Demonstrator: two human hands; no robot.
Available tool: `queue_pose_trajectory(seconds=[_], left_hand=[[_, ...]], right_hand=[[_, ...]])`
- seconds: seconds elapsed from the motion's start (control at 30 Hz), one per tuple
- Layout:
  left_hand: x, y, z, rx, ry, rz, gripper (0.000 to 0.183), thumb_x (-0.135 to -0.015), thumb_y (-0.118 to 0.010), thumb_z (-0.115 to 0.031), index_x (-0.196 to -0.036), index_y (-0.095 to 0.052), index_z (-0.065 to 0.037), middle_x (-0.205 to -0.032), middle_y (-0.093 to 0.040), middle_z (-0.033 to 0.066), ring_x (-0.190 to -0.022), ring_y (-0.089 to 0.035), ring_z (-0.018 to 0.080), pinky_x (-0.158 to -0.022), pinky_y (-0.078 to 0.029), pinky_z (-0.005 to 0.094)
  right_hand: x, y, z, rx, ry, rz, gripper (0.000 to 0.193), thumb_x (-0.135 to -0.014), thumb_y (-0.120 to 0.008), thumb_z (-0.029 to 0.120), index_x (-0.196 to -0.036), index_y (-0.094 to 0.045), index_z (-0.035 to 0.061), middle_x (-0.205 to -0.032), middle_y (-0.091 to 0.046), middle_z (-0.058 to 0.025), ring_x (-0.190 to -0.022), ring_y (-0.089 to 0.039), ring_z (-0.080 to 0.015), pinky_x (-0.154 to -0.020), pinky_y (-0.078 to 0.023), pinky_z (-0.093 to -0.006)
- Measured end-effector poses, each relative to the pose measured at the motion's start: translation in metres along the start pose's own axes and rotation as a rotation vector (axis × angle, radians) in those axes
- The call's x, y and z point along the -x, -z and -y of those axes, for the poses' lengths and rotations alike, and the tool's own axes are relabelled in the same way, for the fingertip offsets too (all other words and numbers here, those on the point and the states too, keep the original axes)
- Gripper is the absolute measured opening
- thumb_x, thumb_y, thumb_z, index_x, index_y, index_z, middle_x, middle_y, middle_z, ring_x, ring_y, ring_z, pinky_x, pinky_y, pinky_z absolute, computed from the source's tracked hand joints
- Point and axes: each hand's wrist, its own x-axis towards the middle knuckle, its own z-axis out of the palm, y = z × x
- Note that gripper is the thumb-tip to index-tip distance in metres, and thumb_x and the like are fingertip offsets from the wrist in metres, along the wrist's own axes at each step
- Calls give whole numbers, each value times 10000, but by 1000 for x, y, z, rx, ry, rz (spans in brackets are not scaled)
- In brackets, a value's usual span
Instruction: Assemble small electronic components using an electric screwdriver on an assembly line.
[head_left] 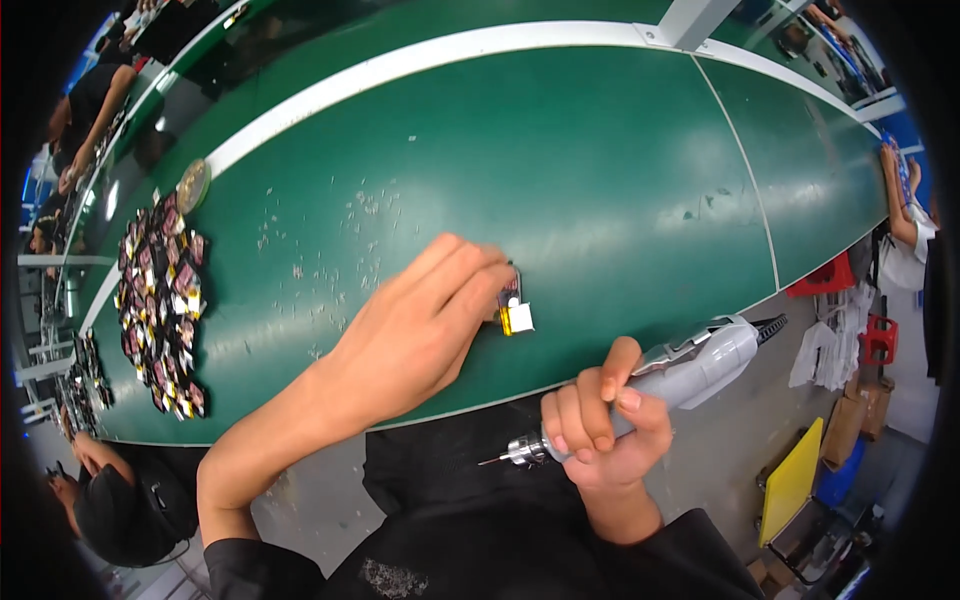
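Left hand (425,315), half curled, meets the yellow-taped module (516,312), grip unclear; right hand (612,425) wraps the grey electric screwdriver (700,370). Steady that module flat, bit (489,462) clear!

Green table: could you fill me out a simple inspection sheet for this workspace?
Surface: green table, pale bits scattered on it.
Things: power driver; small part with yellow and white patches.
Clutter: pile of small dark parts, round dish beside it.
Hands: left hand at the small part, grip unclear; right hand holds the power driver.
Cables: unclear; black ribbed sleeve on the power driver.
Surroundings: another person, yellow panel.
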Motion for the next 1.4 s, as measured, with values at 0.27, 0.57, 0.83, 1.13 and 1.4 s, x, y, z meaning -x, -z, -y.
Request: queue_pose_trajectory(seconds=[0.27, 0.57, 0.83, 1.13, 1.4], left_hand=[[22, -29, -25, -192, -138, -126, 252, -663, -708, 37, -891, -608, 73, -947, -625, 157, -783, -604, 272, -590, -521, 331], [33, -38, -46, -276, -89, -146, 400, -558, -655, -5, -937, -615, 113, -997, -616, 208, -859, -610, 310, -623, -550, 344], [43, -40, -55, -365, -38, -45, 395, -652, -683, -17, -997, -604, 158, -1105, -595, 265, -970, -601, 345, -736, -554, 370], [44, -48, -49, -470, -123, -81, 453, -590, -574, -76, -968, -647, 163, -1083, -622, 283, -1021, -597, 353, -864, -528, 357], [41, -56, -50, -328, -83, -172, 386, -583, -640, 39, -940, -603, 181, -1036, -610, 295, -928, -617, 379, -765, -554, 388]], right_hand=[[14, 0, -42, 224, 77, -133, 94, -893, -429, 177, -898, -444, 84, -479, -358, -4, -395, -377, -130, -485, -399, -304], [14, -3, -24, 300, 2, -80, 128, -887, -441, 195, -912, -451, 70, -469, -374, -19, -360, -331, -116, -407, -353, -270], [-25, -30, 51, 348, 276, 259, 124, -914, -488, 180, -911, -434, 68, -490, -404, 13, -397, -374, -99, -474, -362, -272], [-55, -12, 49, 483, 230, 319, 171, -935, -426, 207, -970, -484, 51, -522, -409, 13, -452, -393, -100, -547, -355, -276], [-57, -21, 47, 685, 160, 371, 172, -929, -425, 227, -812, -385, 107, -511, -395, 19, -414, -358, -86, -499, -357, -270]])
